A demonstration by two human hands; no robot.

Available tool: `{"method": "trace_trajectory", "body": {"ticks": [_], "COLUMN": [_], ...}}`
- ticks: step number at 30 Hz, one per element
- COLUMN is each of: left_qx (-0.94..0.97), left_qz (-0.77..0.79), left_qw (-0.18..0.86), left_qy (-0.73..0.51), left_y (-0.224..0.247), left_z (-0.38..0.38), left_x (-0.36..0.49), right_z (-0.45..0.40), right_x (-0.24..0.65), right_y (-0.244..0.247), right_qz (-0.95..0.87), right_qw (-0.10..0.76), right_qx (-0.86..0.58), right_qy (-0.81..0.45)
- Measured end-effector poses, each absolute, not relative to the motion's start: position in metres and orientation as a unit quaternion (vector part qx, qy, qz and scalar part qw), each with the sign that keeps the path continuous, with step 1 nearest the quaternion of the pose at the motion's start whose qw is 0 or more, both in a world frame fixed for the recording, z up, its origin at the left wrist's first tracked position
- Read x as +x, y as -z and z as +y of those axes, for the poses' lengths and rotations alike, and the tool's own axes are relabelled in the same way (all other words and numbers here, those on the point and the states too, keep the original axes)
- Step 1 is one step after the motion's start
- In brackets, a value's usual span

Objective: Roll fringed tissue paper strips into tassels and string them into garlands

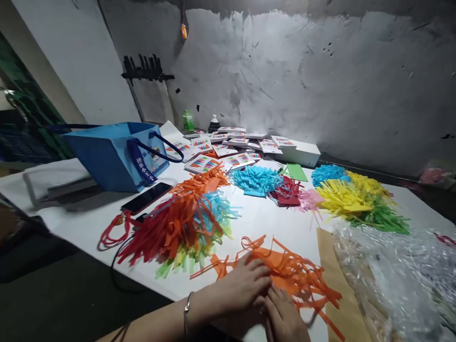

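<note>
Orange fringed paper (pixel 285 266) lies spread on the white table (pixel 249 218) near its front edge. My left hand (pixel 245 285), with a silver bracelet on the wrist, rests on the left part of this paper, its fingers bent over it. Close beside it, my right hand (pixel 287 313) touches the lower edge of the paper, fingers close together. The fingertips of both hands meet near the paper's edge, and what lies between them is hidden. Red, orange, blue and yellow-green fringes (pixel 174 223) are heaped to the left of my hands.
A blue bag (pixel 114 156) and a phone (pixel 147 198) are at the left. Printed packs (pixel 237 141) lie at the back by the wall. Blue fringes (pixel 256 179) and yellow fringes (pixel 342 197) sit beyond my hands. Clear plastic bags (pixel 399 280) cover the right side.
</note>
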State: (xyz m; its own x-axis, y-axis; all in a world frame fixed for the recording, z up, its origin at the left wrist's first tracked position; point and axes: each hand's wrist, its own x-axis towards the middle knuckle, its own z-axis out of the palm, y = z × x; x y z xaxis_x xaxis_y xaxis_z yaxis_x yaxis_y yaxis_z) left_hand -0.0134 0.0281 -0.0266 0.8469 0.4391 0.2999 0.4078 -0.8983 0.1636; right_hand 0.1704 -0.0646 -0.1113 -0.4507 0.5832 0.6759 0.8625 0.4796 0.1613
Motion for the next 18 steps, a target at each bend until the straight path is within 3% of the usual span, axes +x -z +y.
{"method": "trace_trajectory", "body": {"ticks": [6,12,18], "left_qx": [0.861,0.949,0.939], "left_qz": [0.481,0.264,0.259], "left_qw": [-0.035,0.104,0.157], "left_qy": [-0.161,-0.141,-0.161], "left_y": [0.022,0.027,0.03], "left_z": [0.06,0.008,0.003], "left_x": [-0.034,-0.027,-0.03], "right_z": [-0.079,-0.086,-0.097], "right_x": [0.169,0.169,0.215], "right_y": [0.103,0.09,0.09], "right_qz": [-0.802,-0.795,-0.725], "right_qw": [0.295,0.285,0.251], "right_qx": [-0.474,-0.499,-0.6], "right_qy": [0.213,0.195,0.227]}}
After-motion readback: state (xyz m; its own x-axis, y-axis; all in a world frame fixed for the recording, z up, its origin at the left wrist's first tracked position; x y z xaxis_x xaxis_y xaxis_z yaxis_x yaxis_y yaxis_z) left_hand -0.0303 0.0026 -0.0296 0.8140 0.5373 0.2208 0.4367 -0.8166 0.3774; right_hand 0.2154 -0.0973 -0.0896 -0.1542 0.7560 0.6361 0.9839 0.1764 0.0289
